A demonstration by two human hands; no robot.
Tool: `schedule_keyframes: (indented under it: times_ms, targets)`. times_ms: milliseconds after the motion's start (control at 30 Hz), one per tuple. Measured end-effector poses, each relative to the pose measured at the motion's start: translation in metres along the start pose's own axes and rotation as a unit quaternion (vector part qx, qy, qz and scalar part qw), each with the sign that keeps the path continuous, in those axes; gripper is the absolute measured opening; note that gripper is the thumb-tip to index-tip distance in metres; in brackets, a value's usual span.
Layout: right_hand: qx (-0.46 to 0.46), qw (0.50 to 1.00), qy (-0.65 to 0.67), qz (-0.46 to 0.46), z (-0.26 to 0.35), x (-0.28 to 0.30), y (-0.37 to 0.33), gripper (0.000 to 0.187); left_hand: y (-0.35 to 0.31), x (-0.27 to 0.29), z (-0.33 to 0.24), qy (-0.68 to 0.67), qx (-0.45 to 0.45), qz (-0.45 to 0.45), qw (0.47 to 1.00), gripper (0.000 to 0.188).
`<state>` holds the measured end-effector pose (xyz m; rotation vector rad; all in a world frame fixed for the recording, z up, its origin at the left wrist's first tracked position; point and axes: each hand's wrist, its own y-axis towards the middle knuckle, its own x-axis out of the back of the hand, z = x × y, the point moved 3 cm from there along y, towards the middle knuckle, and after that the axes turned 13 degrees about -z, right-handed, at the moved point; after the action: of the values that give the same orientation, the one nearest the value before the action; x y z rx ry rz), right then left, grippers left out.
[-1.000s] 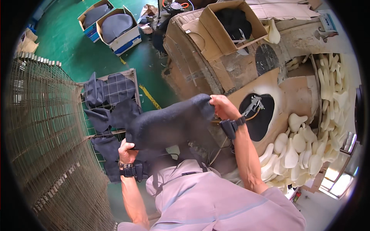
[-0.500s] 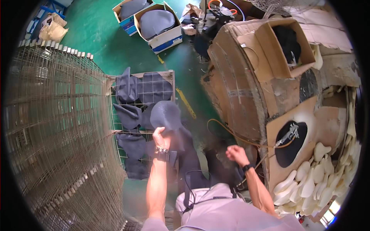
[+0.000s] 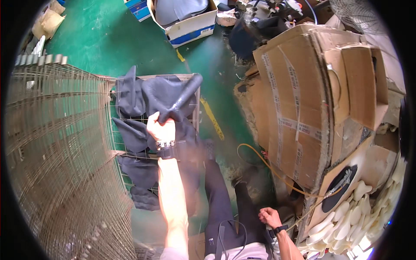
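Note:
My left hand [image 3: 161, 128] is closed on the near edge of a dark grey-blue flexible sheet piece [image 3: 182, 102], bent and with a shiny streak across it. It is held over a wire rack [image 3: 197, 93] on which several like pieces lie, among them a folded one [image 3: 131, 96] and a pointed one [image 3: 131, 134]. My right hand [image 3: 269, 216] hangs low beside my leg, fingers curled, with nothing visible in it. A spray gun [image 3: 342, 182] lies on a black patch on the cardboard to the right, joined to an orange-yellow hose [image 3: 271, 168].
Stacked wire racks [image 3: 65, 143] stand close on the left. A large taped cardboard box [image 3: 288, 99] fills the right side, with a pile of pale paddle-shaped pieces [image 3: 342, 216] nearer me. Beyond the rack, a white-and-blue carton [image 3: 190, 32] holds grey pieces.
My left hand has moved forward and a little left with the grey piece, which has gone from a rounded shape to bent over the far rack. My right hand has dropped lower.

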<state>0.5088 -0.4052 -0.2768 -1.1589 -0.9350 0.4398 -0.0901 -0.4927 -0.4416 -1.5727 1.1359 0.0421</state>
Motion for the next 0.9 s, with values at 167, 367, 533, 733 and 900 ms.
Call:
schedule_keyframes:
  times_ms: [167, 367, 533, 733, 900]
  targets:
    - [-0.057, 0.998, 0.005, -0.027, -0.038, -0.017, 0.021, 0.035, 0.080, 0.065, 0.016, 0.353, -0.311, -0.111, 0.875, 0.020]
    - [-0.115, 0.993, 0.002, -0.016, -0.054, -0.039, 0.041, 0.026, 0.183, 0.164, 0.042, 0.111, -0.135, -0.330, 0.927, 0.046]
    - [-0.128, 0.991, 0.030, -0.031, -0.043, -0.055, 0.044, 0.028, 0.193, 0.187, 0.050, 0.443, -0.231, -0.368, 0.784, 0.059]
    - [-0.098, 0.994, 0.049, -0.013, -0.026, -0.070, 0.045, 0.028, 0.198, 0.215, 0.056, 0.322, -0.129, -0.272, 0.898, 0.035]
    - [-0.064, 0.996, 0.056, -0.002, -0.020, -0.074, 0.042, 0.029, 0.179, 0.220, 0.048, 0.327, -0.064, -0.269, 0.904, 0.066]
